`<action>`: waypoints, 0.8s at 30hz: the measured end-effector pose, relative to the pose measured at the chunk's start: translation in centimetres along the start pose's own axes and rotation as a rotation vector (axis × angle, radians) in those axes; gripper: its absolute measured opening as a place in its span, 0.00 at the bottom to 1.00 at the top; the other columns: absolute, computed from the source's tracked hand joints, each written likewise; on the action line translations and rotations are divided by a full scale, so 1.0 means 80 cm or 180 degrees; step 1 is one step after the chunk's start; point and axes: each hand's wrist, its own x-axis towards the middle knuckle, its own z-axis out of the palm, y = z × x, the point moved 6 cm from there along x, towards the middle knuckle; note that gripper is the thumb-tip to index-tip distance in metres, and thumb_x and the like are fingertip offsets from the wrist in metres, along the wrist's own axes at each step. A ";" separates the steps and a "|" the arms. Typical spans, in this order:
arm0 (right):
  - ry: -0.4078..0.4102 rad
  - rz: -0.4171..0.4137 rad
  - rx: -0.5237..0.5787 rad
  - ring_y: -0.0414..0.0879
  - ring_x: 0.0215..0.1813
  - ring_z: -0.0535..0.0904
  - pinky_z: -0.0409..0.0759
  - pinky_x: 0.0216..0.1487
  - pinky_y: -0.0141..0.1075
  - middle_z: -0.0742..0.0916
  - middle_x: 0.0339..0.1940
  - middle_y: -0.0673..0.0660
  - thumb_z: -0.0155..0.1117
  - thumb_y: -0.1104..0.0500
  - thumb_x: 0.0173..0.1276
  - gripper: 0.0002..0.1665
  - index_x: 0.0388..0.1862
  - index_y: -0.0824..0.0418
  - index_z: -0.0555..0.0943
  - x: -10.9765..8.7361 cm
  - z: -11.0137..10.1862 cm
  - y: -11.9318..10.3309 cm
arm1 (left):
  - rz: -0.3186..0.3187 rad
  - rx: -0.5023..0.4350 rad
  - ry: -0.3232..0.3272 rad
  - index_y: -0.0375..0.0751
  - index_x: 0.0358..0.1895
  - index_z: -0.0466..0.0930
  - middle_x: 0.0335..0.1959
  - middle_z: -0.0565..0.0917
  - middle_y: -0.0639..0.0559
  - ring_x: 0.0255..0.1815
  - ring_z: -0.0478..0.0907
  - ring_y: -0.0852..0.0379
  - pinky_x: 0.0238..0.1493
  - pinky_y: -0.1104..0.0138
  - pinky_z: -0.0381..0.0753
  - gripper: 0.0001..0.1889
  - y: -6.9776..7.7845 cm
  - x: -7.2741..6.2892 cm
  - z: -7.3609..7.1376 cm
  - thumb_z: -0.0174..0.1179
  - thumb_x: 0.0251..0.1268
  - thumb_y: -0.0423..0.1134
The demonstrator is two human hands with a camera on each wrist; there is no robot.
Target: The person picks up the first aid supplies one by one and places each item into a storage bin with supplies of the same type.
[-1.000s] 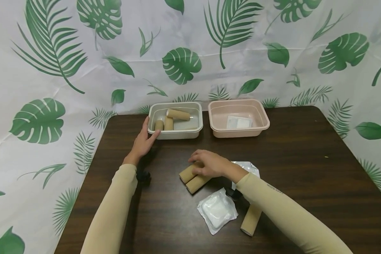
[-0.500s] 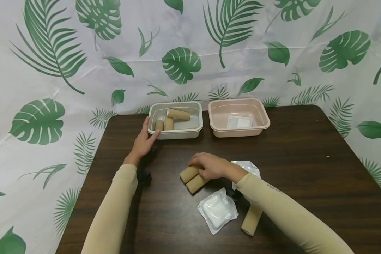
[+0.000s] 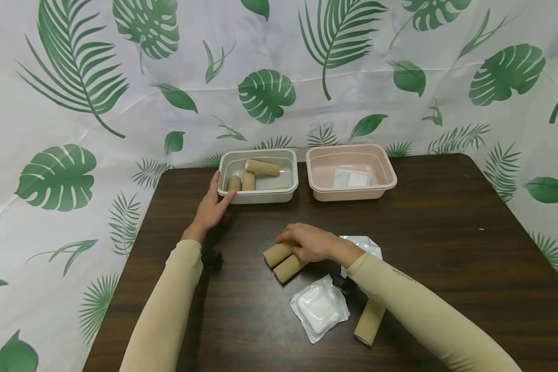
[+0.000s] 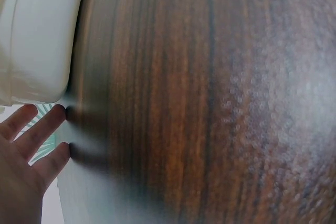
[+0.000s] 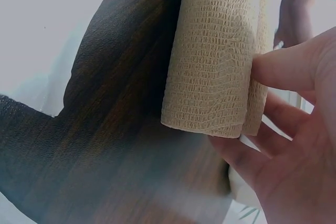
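Two tan elastic bandage rolls lie side by side on the table in the head view. My right hand (image 3: 312, 244) grips the farther bandage roll (image 3: 276, 253), its thumb between the two rolls and its fingers over the far side. The nearer bandage roll (image 3: 288, 268) lies alongside; its woven texture shows large in the right wrist view, where the thumb (image 5: 286, 66) presses the roll behind it. At the grey-white tub (image 3: 265, 197), my left hand (image 3: 208, 211) rests with spread fingers along the left end and the thumb at the front rim.
Several tan rolls lie inside the grey-white tub. Beside it stands a pink tub (image 3: 349, 195) holding white packets (image 3: 352, 179). A sealed white packet (image 3: 320, 308) lies near my right wrist, another packet (image 3: 365, 245) behind it, and a tan roll (image 3: 369, 324) under the forearm.
My right hand has settled lower and its fingers have closed around the farther bandage roll. The left hand stays at the tub.
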 end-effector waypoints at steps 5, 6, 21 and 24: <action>0.0035 -0.0052 -0.0031 0.49 0.59 0.75 0.71 0.61 0.44 0.82 0.55 0.55 0.56 0.70 0.65 0.25 0.61 0.61 0.80 0.000 -0.001 -0.002 | -0.0002 0.0005 0.0003 0.56 0.80 0.35 0.77 0.54 0.40 0.73 0.57 0.36 0.67 0.40 0.56 0.43 0.001 -0.001 -0.001 0.49 0.72 0.62; 0.0041 -0.0062 -0.0030 0.49 0.59 0.75 0.71 0.61 0.44 0.82 0.55 0.55 0.56 0.70 0.65 0.25 0.61 0.61 0.80 -0.001 -0.001 -0.003 | 0.0008 0.0008 0.0006 0.55 0.80 0.35 0.77 0.54 0.40 0.73 0.57 0.36 0.67 0.40 0.56 0.43 0.000 -0.001 -0.001 0.49 0.72 0.61; 0.0176 -0.0175 -0.0072 0.46 0.56 0.75 0.73 0.59 0.42 0.82 0.54 0.53 0.60 0.68 0.67 0.23 0.61 0.59 0.80 -0.005 -0.023 -0.015 | 0.0029 0.0001 0.0008 0.53 0.80 0.35 0.77 0.54 0.39 0.73 0.58 0.35 0.67 0.40 0.56 0.43 0.001 -0.001 0.000 0.49 0.73 0.60; 0.0248 -0.0210 -0.0080 0.45 0.56 0.76 0.73 0.59 0.42 0.82 0.55 0.53 0.60 0.68 0.67 0.23 0.61 0.59 0.80 -0.004 -0.030 -0.016 | 0.0027 0.0021 0.0018 0.53 0.80 0.35 0.77 0.55 0.38 0.72 0.58 0.35 0.66 0.39 0.57 0.43 0.000 -0.001 -0.001 0.49 0.73 0.61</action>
